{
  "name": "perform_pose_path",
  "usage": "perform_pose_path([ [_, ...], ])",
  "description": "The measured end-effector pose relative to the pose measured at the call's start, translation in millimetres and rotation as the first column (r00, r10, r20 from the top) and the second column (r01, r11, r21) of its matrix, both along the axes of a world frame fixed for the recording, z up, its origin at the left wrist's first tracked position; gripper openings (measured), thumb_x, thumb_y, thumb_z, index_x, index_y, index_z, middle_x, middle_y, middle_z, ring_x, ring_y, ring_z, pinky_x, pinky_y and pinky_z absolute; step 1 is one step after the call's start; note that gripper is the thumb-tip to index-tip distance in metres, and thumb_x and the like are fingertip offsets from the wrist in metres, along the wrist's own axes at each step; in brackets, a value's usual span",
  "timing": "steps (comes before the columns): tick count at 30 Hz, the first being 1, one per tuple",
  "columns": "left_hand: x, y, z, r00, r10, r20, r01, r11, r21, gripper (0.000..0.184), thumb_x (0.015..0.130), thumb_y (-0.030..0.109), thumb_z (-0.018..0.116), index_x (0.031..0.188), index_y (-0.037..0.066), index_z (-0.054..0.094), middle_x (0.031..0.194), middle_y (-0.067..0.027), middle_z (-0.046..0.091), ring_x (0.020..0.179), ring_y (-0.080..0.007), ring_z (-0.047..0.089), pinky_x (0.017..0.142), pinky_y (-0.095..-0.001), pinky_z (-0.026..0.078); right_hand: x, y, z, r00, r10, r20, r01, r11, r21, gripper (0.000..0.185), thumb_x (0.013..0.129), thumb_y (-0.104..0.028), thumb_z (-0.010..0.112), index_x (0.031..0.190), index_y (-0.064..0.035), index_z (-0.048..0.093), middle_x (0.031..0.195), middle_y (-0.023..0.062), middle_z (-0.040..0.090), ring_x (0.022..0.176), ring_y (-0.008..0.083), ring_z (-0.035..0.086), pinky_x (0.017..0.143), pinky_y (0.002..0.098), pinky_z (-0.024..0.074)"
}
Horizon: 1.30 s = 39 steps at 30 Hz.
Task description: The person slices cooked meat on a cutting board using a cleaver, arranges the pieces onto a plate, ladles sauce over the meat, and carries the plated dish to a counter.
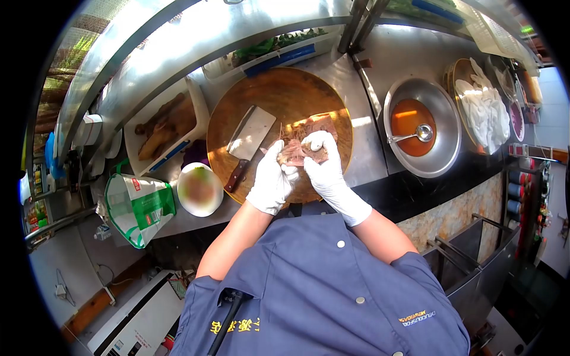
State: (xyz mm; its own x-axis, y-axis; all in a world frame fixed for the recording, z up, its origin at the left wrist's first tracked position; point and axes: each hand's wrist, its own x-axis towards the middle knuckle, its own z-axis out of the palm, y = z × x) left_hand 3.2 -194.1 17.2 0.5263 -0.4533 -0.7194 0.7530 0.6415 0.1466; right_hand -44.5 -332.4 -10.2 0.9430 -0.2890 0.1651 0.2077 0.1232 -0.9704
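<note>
Both my hands wear white gloves and meet over a round wooden chopping board (pixel 303 83). My left hand (pixel 275 178) has its fingers closed on a piece of brownish meat (pixel 293 153). On the other side of that piece, my right hand (pixel 325 166) grips it too, with the fingers curled over it. More meat (pixel 320 123) lies on the board just beyond my hands. A cleaver (pixel 252 132) with a wide blade and a dark wooden handle rests flat on the board, left of my left hand. Parts of the meat are hidden behind my fingers.
Left of the board stand a white bowl (pixel 200 190) with blurred contents, a white tub (pixel 199 107) of meat pieces and a green-and-white bag (pixel 142 204). To the right is a steel basin (pixel 449 142) with reddish-brown liquid and a ladle (pixel 423 132). White cloth or plastic (pixel 484 113) lies farther right.
</note>
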Motion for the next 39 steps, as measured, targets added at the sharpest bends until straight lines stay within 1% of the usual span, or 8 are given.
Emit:
perform_pose_path([
  [5, 4, 5, 4, 0.999, -0.050, 0.004, 0.049, 0.996, 0.077, 0.026, 0.106, 0.038, 0.056, 0.103, 0.012, 0.061, 0.066, 0.0008, 0.058, 0.043, -0.0078, 0.047, 0.035, -0.0197, 0.037, 2, -12, 11, 0.995, 0.097, -0.002, -0.096, 0.978, -0.185, 0.043, 0.072, 0.012, 0.058, 0.110, -0.0062, 0.050, 0.105, 0.0048, 0.053, 0.102, 0.0173, 0.055, 0.097, 0.0295, 0.0449],
  [9, 7, 4, 12, 0.996, -0.081, 0.040, 0.073, 0.980, 0.183, 0.027, 0.106, 0.040, 0.055, 0.099, 0.014, 0.060, 0.066, 0.0000, 0.058, 0.042, -0.0078, 0.044, 0.037, -0.0214, 0.035, 6, 1, 15, 0.941, 0.238, -0.241, -0.035, 0.776, 0.629, 0.042, 0.087, -0.001, 0.074, 0.123, -0.0040, 0.053, 0.111, 0.0090, 0.060, 0.105, 0.0177, 0.061, 0.092, 0.0329, 0.0531],
  [12, 7, 10, 2, 0.993, -0.094, 0.072, 0.081, 0.984, 0.158, 0.025, 0.107, 0.038, 0.055, 0.100, 0.014, 0.058, 0.064, 0.0011, 0.054, 0.042, -0.0086, 0.044, 0.037, -0.0227, 0.034, 7, -11, 24, 0.821, 0.469, -0.327, -0.064, 0.644, 0.762, 0.044, 0.088, -0.010, 0.078, 0.124, -0.0040, 0.053, 0.106, 0.0076, 0.062, 0.092, 0.0164, 0.064, 0.076, 0.0319, 0.0567],
  [19, 14, 13, 2, 0.996, -0.078, 0.052, 0.053, 0.929, 0.366, 0.016, 0.107, 0.030, 0.057, 0.107, 0.014, 0.051, 0.064, -0.0015, 0.050, 0.040, -0.0115, 0.039, 0.036, -0.0252, 0.029, 6, -24, 13, 0.749, 0.495, -0.440, -0.211, 0.808, 0.549, 0.038, 0.089, -0.017, 0.076, 0.118, -0.0061, 0.055, 0.094, 0.0025, 0.060, 0.081, 0.0115, 0.062, 0.063, 0.0274, 0.0511],
  [30, 15, 16, -6, 0.997, -0.066, 0.052, 0.058, 0.989, 0.137, 0.027, 0.107, 0.039, 0.053, 0.102, 0.013, 0.057, 0.070, -0.0019, 0.058, 0.039, -0.0089, 0.035, 0.035, -0.0226, 0.026, -7, -5, 6, 0.843, 0.451, -0.294, -0.006, 0.553, 0.833, 0.043, 0.091, -0.009, 0.072, 0.129, -0.0085, 0.051, 0.111, 0.0035, 0.056, 0.088, 0.0118, 0.058, 0.068, 0.0285, 0.0496],
  [34, 7, 8, 4, 0.951, -0.051, 0.304, -0.081, 0.911, 0.405, 0.025, 0.106, 0.036, 0.060, 0.104, 0.011, 0.058, 0.081, -0.0013, 0.061, 0.050, -0.0097, 0.046, 0.043, -0.0253, 0.036, 1, -13, -7, 0.871, 0.352, -0.342, 0.128, 0.510, 0.850, 0.034, 0.094, -0.002, 0.063, 0.127, -0.0063, 0.053, 0.115, 0.0045, 0.056, 0.094, 0.0154, 0.064, 0.074, 0.0339, 0.0571],
  [37, 2, 1, 11, 0.902, -0.072, 0.426, -0.071, 0.948, 0.310, 0.024, 0.104, 0.035, 0.064, 0.106, 0.012, 0.058, 0.084, -0.0007, 0.062, 0.061, -0.0126, 0.055, 0.049, -0.0279, 0.043, 10, -12, 20, 0.849, 0.282, -0.447, 0.218, 0.583, 0.782, 0.027, 0.096, -0.002, 0.057, 0.122, -0.0053, 0.055, 0.112, 0.0065, 0.061, 0.100, 0.0196, 0.068, 0.082, 0.0375, 0.0605],
  [39, 7, 12, 25, 0.794, -0.382, 0.474, 0.077, 0.836, 0.544, 0.037, 0.096, 0.033, 0.074, 0.117, 0.007, 0.060, 0.097, -0.0033, 0.067, 0.079, -0.0131, 0.063, 0.065, -0.0297, 0.052, 11, -16, 15, 0.825, 0.290, -0.484, 0.148, 0.716, 0.682, 0.025, 0.097, -0.003, 0.056, 0.121, -0.0055, 0.056, 0.111, 0.0067, 0.063, 0.100, 0.0203, 0.068, 0.086, 0.0354, 0.0599],
])
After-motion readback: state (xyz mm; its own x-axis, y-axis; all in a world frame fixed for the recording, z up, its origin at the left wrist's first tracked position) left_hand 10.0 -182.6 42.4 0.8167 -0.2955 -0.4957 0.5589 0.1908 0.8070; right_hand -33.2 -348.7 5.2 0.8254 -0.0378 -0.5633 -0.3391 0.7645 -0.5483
